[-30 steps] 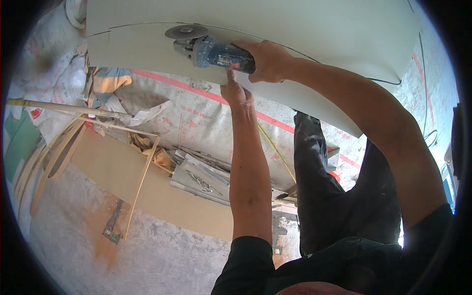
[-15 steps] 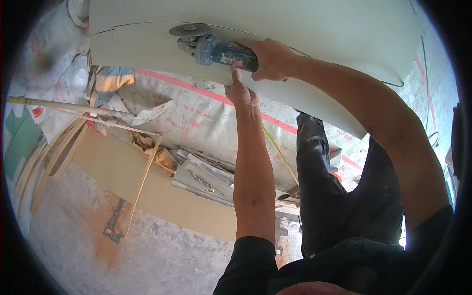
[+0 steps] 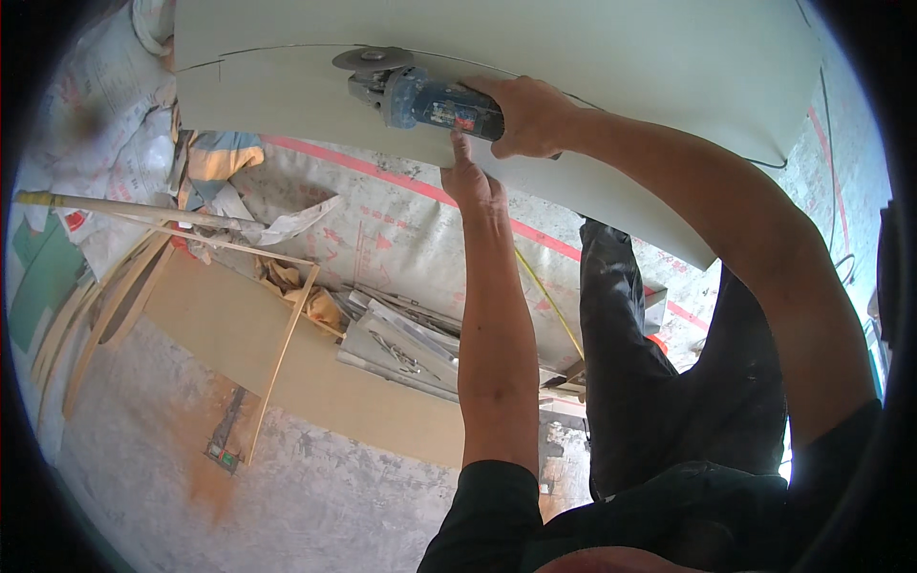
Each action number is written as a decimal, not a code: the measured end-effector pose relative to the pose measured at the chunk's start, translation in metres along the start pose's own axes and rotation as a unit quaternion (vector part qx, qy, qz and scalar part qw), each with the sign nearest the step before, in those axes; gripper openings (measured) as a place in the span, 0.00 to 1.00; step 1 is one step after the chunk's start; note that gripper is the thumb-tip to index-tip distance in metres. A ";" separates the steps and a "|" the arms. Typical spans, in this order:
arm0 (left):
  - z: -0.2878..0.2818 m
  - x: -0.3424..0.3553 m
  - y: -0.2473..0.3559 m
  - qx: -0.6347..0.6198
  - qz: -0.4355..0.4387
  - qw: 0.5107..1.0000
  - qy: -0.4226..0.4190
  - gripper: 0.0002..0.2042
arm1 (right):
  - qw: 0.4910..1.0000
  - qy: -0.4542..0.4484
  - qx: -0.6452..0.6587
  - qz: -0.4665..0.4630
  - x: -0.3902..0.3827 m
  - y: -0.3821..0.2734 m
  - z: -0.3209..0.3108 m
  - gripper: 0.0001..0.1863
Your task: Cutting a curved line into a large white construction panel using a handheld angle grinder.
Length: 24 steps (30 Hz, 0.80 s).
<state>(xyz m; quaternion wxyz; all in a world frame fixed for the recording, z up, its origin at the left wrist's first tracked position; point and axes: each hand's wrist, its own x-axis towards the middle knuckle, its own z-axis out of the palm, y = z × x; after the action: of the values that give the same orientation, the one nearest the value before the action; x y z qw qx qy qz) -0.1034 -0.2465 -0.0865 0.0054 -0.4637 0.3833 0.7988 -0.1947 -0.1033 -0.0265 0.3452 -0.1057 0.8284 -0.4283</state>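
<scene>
A blue angle grinder (image 3: 437, 103) with a grey disc (image 3: 374, 59) lies over a large pale board (image 3: 277, 91). Its disc sits along a dark curved line across the board. My right hand (image 3: 537, 115) is wrapped round the rear of the grinder's body. At the board's near edge is my left hand (image 3: 471, 183), thumb on top and pointing up against the underside of the grinder's body. The left fingers are hidden beneath the edge, so the hand appears to clasp the board there.
Long wooden strips (image 3: 119, 291) and a pole (image 3: 134, 210) lean at the left beside crumpled white sacks (image 3: 119, 162). Metal offcuts (image 3: 401, 353) lie on the floor near a tan sheet (image 3: 325, 396). A dark cord (image 3: 764, 164) runs at the board's right edge; my legs (image 3: 621, 363) stand below it.
</scene>
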 end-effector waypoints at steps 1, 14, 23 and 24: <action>0.000 0.000 0.000 -0.007 0.002 1.000 -0.003 0.21 | 1.000 0.014 -0.014 -0.012 0.001 0.000 0.001 0.48; -0.003 0.001 0.002 0.014 -0.002 1.000 0.012 0.22 | 1.000 -0.021 0.015 0.011 -0.001 -0.007 -0.007 0.48; -0.008 0.002 -0.001 0.027 0.009 1.000 0.008 0.23 | 0.998 -0.042 0.043 0.017 -0.001 -0.006 -0.010 0.49; -0.011 0.004 0.000 0.023 0.009 1.000 0.000 0.23 | 0.999 -0.037 0.038 0.012 -0.001 -0.007 -0.009 0.49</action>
<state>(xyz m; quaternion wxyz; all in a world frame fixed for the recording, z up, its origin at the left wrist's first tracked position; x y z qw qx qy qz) -0.0976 -0.2545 -0.0931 0.0088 -0.4601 0.4057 0.7897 -0.2008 -0.1014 -0.0169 0.3844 -0.0984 0.7992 -0.4515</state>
